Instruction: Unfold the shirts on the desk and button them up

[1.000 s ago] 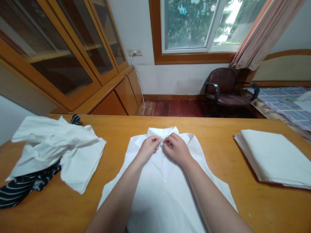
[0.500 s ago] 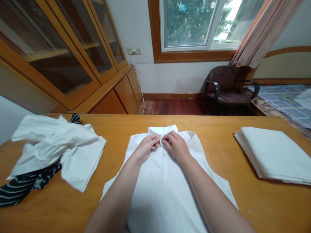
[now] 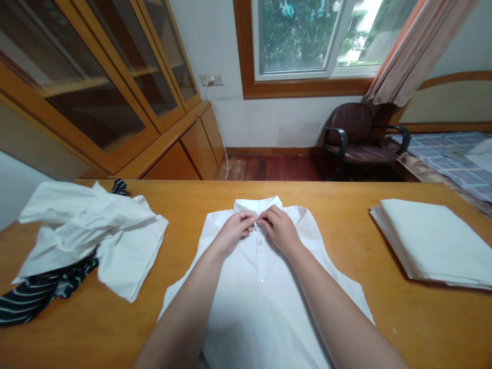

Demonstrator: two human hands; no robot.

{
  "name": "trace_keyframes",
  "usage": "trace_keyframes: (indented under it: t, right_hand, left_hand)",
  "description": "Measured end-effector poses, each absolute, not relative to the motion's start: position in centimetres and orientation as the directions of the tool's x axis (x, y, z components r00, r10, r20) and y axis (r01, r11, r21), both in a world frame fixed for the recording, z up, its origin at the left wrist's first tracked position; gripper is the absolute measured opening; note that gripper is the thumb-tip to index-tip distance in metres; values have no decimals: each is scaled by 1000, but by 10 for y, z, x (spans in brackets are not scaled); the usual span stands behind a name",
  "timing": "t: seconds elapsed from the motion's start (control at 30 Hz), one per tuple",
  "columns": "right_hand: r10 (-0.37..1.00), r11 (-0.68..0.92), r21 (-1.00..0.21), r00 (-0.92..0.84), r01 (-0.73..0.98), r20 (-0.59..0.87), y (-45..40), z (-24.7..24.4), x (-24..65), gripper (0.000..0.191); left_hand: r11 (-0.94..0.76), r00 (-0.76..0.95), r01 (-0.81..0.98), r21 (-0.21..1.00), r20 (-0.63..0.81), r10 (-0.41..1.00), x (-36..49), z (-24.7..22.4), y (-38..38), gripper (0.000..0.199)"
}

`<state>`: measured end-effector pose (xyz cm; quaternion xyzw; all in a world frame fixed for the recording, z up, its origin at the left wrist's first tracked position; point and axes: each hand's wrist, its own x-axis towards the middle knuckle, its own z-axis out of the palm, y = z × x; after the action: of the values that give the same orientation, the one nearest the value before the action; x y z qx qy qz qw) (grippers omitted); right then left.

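Observation:
A white collared shirt [image 3: 246, 307] lies front side up on the wooden table [image 3: 346, 200], its collar [image 3: 253, 205] toward the far edge. My left hand [image 3: 239, 229] pinches the shirt front just below the collar. Beside it, my right hand [image 3: 275, 225] is closed on the same placket, fingertips nearly meeting those of the left. The button between them is hidden by my fingers. Lower on the placket a button [image 3: 260, 243] shows.
On the left lies a crumpled white garment [image 3: 115, 230] over a black striped tie [image 3: 42, 294]. A folded white stack [image 3: 438, 241] sits on the right. Beyond the table are a glass-door cabinet [image 3: 154, 133], a chair [image 3: 353, 133] and a bed [image 3: 457, 154].
My fingertips have shifted very slightly at the collar. Both hands keep their hold on the shirt, which lies as before.

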<state>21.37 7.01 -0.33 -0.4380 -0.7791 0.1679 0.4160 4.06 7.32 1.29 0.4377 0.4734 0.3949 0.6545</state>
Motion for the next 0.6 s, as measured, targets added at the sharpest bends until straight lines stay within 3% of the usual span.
trace_keyframes:
  t: [0.33, 0.6]
  right_hand:
    - [765, 629, -562, -301, 538, 569, 66, 5, 213, 12]
    - [732, 648, -443, -346, 619, 587, 67, 5, 211, 24]
  left_hand:
    - [352, 299, -242, 904, -276, 913, 36, 18, 76, 35]
    - [372, 303, -318, 872, -279, 911, 35, 18, 77, 35]
